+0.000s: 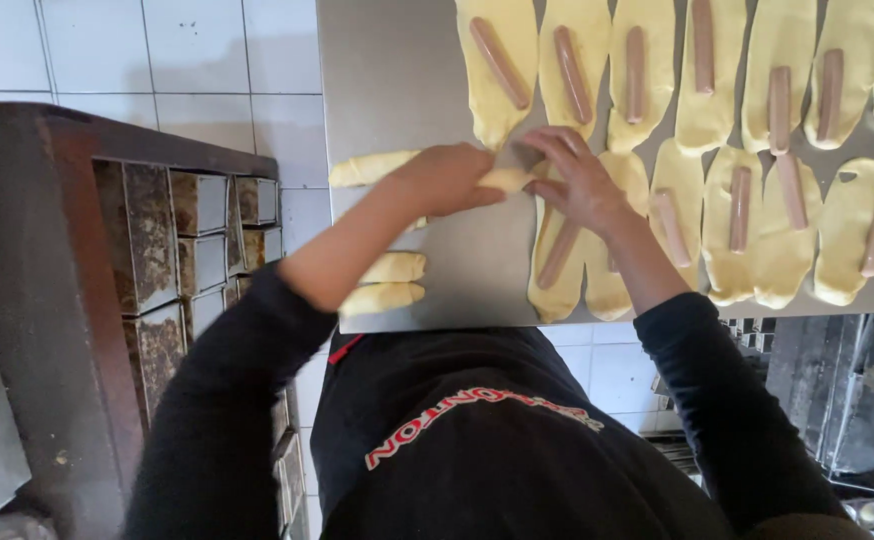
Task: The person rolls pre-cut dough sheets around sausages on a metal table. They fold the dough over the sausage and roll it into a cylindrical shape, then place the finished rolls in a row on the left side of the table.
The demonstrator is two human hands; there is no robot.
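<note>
Steel table (397,80) carries two rows of flattened yellow dough pieces, most with a pink sausage laid lengthwise. Left hand (447,178) is curled, fingers closed over a dough roll (372,167); one end of the roll sticks out past the wrist side of the hand, the other end shows as a pale tip just beyond the fingertips. Right hand (579,180) rests fingers-down, partly bent, its fingertips touching that same tip; whether they pinch it or only press it, cannot tell. Under the right palm lies a dough piece with a sausage (558,255). Two finished rolls (387,283) lie near the table edge, below the left forearm, well apart from the fingers. Dark metal baking tins (202,235) stand off the table, beyond the left elbow.
</note>
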